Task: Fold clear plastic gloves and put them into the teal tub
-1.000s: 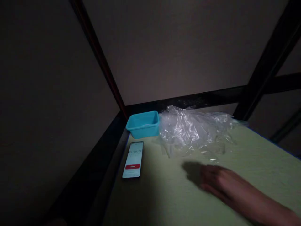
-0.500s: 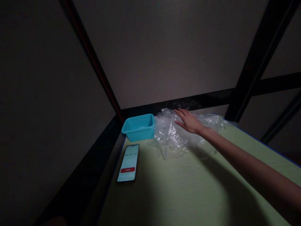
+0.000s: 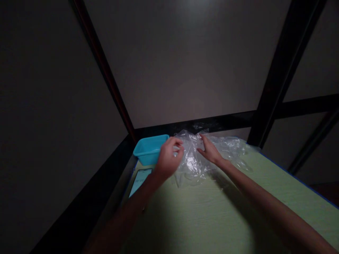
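A crumpled heap of clear plastic bags lies at the far side of a pale green table. My right hand rests flat on the heap with its fingers stretched out. My left hand is at the heap's left edge, its fingers curled and pinching the plastic. A small blue plastic tub stands just left of the heap, partly behind my left hand. A phone with a lit screen lies in front of the tub, partly covered by my left forearm.
A black metal frame runs along the table's back and left edges, with a diagonal post at the right. Grey walls close in behind and to the left. The scene is dim.
My right hand reached from the near table onto the plastic heap and stays there. My left hand has come into view and closed on the heap's left edge, hiding part of the phone.
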The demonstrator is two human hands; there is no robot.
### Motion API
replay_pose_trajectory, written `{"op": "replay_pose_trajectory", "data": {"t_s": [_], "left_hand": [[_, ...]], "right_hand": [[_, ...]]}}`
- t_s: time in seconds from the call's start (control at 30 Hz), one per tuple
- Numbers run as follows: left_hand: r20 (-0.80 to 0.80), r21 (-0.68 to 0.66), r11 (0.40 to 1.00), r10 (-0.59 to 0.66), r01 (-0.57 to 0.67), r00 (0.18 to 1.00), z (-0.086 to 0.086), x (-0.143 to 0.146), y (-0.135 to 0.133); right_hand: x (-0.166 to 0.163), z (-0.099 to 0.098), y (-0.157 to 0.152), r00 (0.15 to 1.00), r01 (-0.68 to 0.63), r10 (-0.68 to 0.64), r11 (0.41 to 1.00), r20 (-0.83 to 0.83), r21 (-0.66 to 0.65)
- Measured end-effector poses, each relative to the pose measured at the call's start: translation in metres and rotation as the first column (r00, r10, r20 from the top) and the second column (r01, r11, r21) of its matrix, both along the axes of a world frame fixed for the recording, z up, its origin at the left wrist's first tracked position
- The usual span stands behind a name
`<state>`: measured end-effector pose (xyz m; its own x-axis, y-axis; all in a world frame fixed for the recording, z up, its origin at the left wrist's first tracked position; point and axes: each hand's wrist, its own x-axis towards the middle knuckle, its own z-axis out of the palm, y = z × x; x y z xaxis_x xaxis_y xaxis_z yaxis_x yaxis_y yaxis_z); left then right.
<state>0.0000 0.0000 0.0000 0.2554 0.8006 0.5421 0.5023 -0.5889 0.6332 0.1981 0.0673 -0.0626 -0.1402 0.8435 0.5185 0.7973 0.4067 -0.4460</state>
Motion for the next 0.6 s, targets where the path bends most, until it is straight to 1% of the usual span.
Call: {"op": "replay_pose_trajectory", "data": {"t_s": [0.07, 0.13, 0.2, 0.27, 0.37, 0.47, 0.53, 0.6], "left_hand": [[-0.148, -0.101, 0.994, 0.015, -0.031, 0.989, -0.012, 0.017, 0.008], [-0.277, -0.194, 0.977, 0.031, -0.088, 0.96, -0.028, 0.034, 0.018], [-0.349, -0.244, 0.959, 0.05, -0.142, 0.936, -0.044, 0.046, 0.028], [-0.41, -0.267, 0.945, 0.068, -0.191, 0.909, -0.058, 0.051, 0.036], [-0.474, -0.268, 0.934, 0.085, -0.235, 0.877, -0.072, 0.05, 0.042], [-0.499, -0.217, 0.943, 0.116, -0.254, 0.859, -0.081, 0.043, 0.046], [-0.497, -0.174, 0.95, 0.141, -0.258, 0.856, -0.085, 0.04, 0.051], [-0.485, -0.142, 0.955, 0.162, -0.26, 0.859, -0.084, 0.037, 0.056]], "right_hand": [[0.003, 0.002, 0.002, 1.0, 0.001, -0.001, 1.0, -0.031, -0.003], [0.005, 0.003, 0.003, 0.999, -0.002, 0.001, 1.0, -0.053, -0.025], [0.006, 0.001, 0.004, 0.998, -0.007, 0.003, 0.998, -0.066, -0.057], [0.006, -0.002, 0.004, 0.998, -0.007, 0.001, 0.996, -0.068, -0.093], [0.002, -0.01, 0.003, 0.998, -0.003, -0.006, 0.988, -0.061, -0.157], [-0.004, -0.018, 0.002, 0.998, -0.003, -0.01, 0.972, -0.055, -0.235], [-0.008, -0.021, 0.002, 0.998, -0.004, -0.013, 0.961, -0.057, -0.278], [-0.009, -0.021, 0.004, 0.997, -0.005, -0.017, 0.954, -0.071, -0.301]]}}
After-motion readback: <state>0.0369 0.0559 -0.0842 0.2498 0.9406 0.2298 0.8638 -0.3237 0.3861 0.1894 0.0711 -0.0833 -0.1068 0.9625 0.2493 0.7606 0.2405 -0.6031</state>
